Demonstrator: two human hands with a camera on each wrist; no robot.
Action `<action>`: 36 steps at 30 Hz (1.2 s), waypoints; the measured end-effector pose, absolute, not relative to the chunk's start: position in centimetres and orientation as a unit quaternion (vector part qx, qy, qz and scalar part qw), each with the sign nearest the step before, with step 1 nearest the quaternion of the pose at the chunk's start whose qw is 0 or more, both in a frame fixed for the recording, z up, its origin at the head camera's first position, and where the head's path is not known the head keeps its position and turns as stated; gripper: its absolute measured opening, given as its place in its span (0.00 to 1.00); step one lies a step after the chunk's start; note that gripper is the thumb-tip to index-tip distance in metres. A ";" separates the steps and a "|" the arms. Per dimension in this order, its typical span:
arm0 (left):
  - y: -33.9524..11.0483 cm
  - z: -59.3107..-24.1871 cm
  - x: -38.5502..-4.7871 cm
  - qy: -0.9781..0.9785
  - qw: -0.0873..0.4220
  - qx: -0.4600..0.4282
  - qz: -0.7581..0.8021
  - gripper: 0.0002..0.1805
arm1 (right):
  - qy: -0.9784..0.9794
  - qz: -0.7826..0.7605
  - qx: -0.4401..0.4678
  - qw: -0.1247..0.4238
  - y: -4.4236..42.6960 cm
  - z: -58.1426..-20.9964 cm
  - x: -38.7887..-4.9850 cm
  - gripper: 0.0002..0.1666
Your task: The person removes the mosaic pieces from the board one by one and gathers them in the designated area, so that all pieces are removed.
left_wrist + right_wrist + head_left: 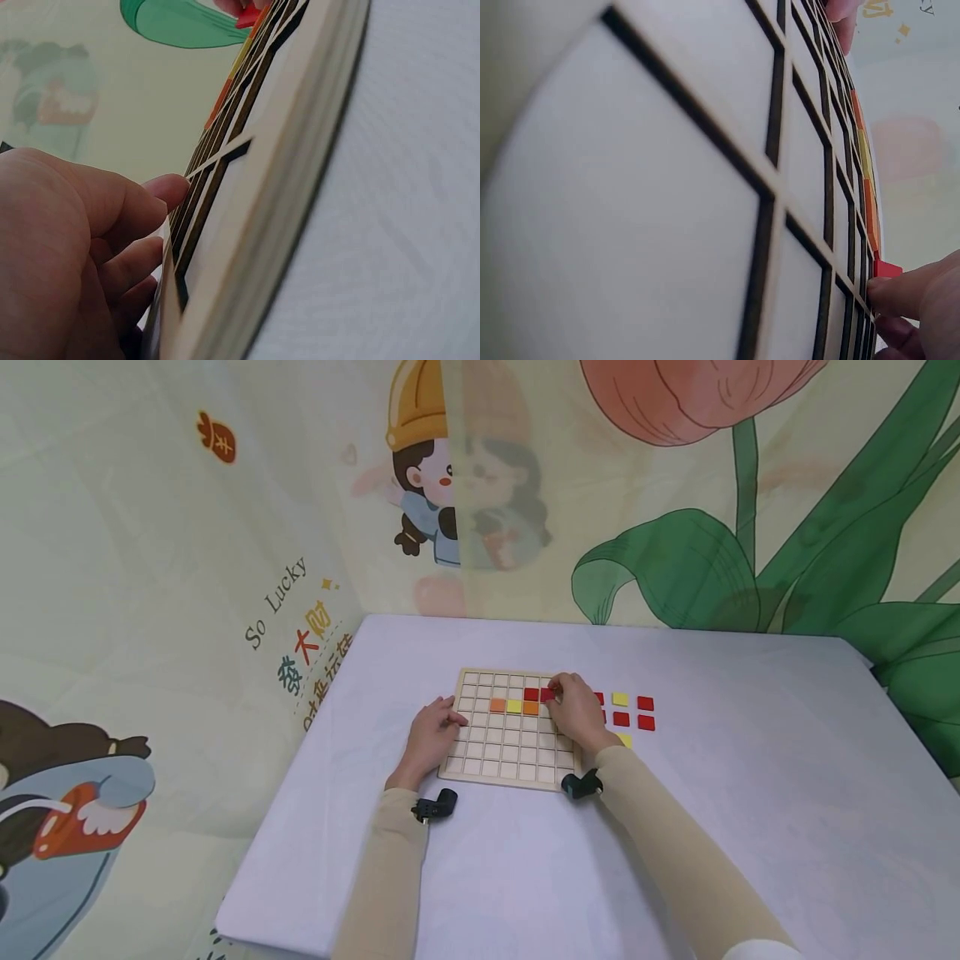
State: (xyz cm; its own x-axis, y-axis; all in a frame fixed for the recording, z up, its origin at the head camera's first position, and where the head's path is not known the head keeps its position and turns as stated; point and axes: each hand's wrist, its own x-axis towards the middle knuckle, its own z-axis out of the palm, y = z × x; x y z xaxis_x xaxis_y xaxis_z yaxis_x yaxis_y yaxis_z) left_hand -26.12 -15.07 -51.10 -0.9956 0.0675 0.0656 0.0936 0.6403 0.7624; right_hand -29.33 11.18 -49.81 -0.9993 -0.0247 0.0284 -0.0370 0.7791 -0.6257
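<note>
A wooden grid board (491, 750) lies flat, with rows of square cells. My left hand (432, 735) holds its left edge, the thumb over the rim; in the left wrist view the fingers (131, 266) curl beside that edge. My right hand (576, 710) pinches a red square tile (547, 695) at the upper right of the grid; this tile (886, 269) appears tilted in the right wrist view. Just left of it sits another red tile (531, 694). One row below are an orange tile (498, 705), a yellow tile (513, 706) and a second orange tile (531, 708).
Right of the board, loose tiles lie on the white-covered table (750, 793), among them a yellow tile (619, 699) and several red tiles (646, 722). Another yellow tile (625, 740) is partly hidden by my right wrist. A printed curtain (300, 485) hangs behind.
</note>
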 end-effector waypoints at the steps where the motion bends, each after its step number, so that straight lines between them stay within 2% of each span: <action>1: -15.1 -51.1 -26.1 -0.905 0.016 -0.045 -0.422 0.10 | -0.943 0.333 0.017 0.011 11.2 -49.9 -29.3 0.18; 18: -15.0 -51.1 -26.1 -0.905 0.018 -0.052 -0.421 0.10 | -0.929 0.370 0.017 0.013 11.3 -49.6 -28.3 0.18; 24: -15.1 -51.2 -26.2 -0.906 0.011 -0.048 -0.420 0.10 | -0.925 0.378 0.023 0.020 11.5 -49.4 -27.4 0.17; 36: -15.2 -51.3 -26.2 -0.910 0.009 -0.047 -0.412 0.10 | -0.914 0.402 0.014 0.049 12.7 -48.8 -24.9 0.22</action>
State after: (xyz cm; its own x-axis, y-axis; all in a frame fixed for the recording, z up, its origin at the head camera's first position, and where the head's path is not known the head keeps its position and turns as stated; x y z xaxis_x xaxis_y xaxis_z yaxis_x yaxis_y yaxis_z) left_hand -26.24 -15.15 -51.27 -0.9954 0.0789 0.0551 0.0934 0.6554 0.7495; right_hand -24.90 12.71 -48.84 -0.9947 0.0136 0.1017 -0.0657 0.6772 -0.7329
